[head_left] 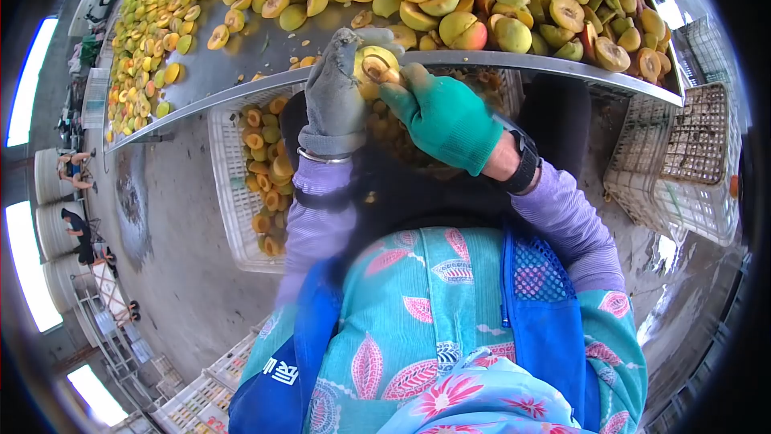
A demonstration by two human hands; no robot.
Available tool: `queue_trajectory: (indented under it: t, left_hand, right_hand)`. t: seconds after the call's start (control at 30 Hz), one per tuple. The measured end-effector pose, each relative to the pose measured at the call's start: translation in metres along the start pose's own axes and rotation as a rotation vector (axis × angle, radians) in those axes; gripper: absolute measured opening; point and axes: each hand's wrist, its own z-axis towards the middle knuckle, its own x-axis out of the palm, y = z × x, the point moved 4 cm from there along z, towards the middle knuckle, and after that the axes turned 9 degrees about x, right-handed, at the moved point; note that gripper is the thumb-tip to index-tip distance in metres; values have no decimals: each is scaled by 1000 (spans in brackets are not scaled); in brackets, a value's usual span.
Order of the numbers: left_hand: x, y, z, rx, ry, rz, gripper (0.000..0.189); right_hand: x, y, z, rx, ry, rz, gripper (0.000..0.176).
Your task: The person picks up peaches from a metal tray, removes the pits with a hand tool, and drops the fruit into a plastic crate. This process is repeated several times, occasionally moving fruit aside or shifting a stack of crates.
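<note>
My left hand point(336, 95), in a grey glove, is closed around a cut stone fruit point(374, 66) with yellow-green skin and a brown hollow or pit showing. My right hand point(451, 118), in a green glove, is closed against the fruit's right side. Its thumb and forefinger are pinched at the cut face; whatever is between them is hidden. Both hands are at the near edge of a metal table point(281, 79). Beyond them lies a heap of halved fruit point(462, 31), many with pits in them.
Below the table edge, a white plastic crate point(229, 213) holds fruit halves. Another crate stack point(683, 161) stands on the wet floor at right. More crates point(205, 390) are at lower left. Two people point(76, 229) are far off at left, near large pale tubs.
</note>
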Motion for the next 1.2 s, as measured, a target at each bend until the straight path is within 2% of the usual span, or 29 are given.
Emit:
queue_trajectory:
  t: [0.03, 0.13, 0.23, 0.27, 0.3, 0.37, 0.4, 0.43, 0.47, 0.5, 0.57, 0.6, 0.63, 0.7, 0.8, 0.9, 0.93, 1.03, 1.07, 1.13, 1.17, 1.2]
  left_hand:
    - [0, -1, 0, 12, -3, -28, 27]
    - [3, -9, 0, -175, 9, -72, 39]
    - [7, -19, 16, 195, 465, 582, 43]
    - [5, -10, 14, -205, 470, 362, 44]
    - [7, -14, 12, -27, 379, 363, 43]
    - [17, -22, 4, 333, 197, 358, 42]
    - [24, -35, -7, 144, 155, 94, 38]
    - [31, -32, -16, 107, 73, 212, 34]
    - [19, -10, -31, 395, 76, 492, 30]
    - [7, 15, -49, 676, -12, 794, 28]
    - [-11, 37, -24, 102, 15, 293, 26]
    - [-19, 46, -17, -164, -69, 87, 28]
    - [-15, 49, -11, -128, -92, 111, 30]
    - [20, 11, 9, -198, 190, 1, 32]
    - [39, -11, 16, -245, 41, -60, 32]
    - [40, 0, 32, -193, 133, 53, 37]
    - [43, 0, 36, -285, 265, 14, 34]
    - [56, -35, 35, -466, 433, -12, 33]
    - [55, -41, 41, -407, 497, 36, 31]
    - [52, -23, 46, -42, 289, 93, 28]
    - [45, -17, 44, 170, 426, 350, 24]
    - [41, -19, 40, 429, 505, 656, 22]
  right_hand:
    - [1, -1, 0, 8, 11, -7, 34]
    - [6, -6, -3, 21, 56, -14, 31]
    - [12, -20, -9, 18, 101, 21, 29]
    - [12, -24, -10, 20, 106, 44, 32]
    - [12, -27, -10, 20, 107, 67, 34]
    - [11, -24, -9, 138, 30, 377, 32]
    - [10, -22, -10, 197, -21, 528, 31]
    - [8, -18, -13, 472, 180, 694, 29]
    - [13, -19, -18, 116, 197, 412, 25]
    - [19, -22, -26, -231, 112, 155, 25]
    - [48, -32, -24, -76, 181, 209, 25]
    - [50, -33, -22, 10, 28, 277, 38]
    - [53, -34, -21, 89, -129, 354, 51]
    - [0, -3, -21, 591, 327, 664, 50]
    - [11, -5, -14, 630, 418, 971, 46]
    - [8, -6, -10, 515, 335, 1038, 46]
    - [8, -2, -12, 564, 367, 1188, 46]
    - [21, 9, -14, 733, 491, 1741, 47]
    - [22, 13, -13, 691, 610, 1855, 47]
    - [6, 7, -16, 665, 295, 1299, 47]
    - [13, -1, -16, 695, 374, 1267, 47]
    - [27, -5, -19, 788, 418, 1481, 48]
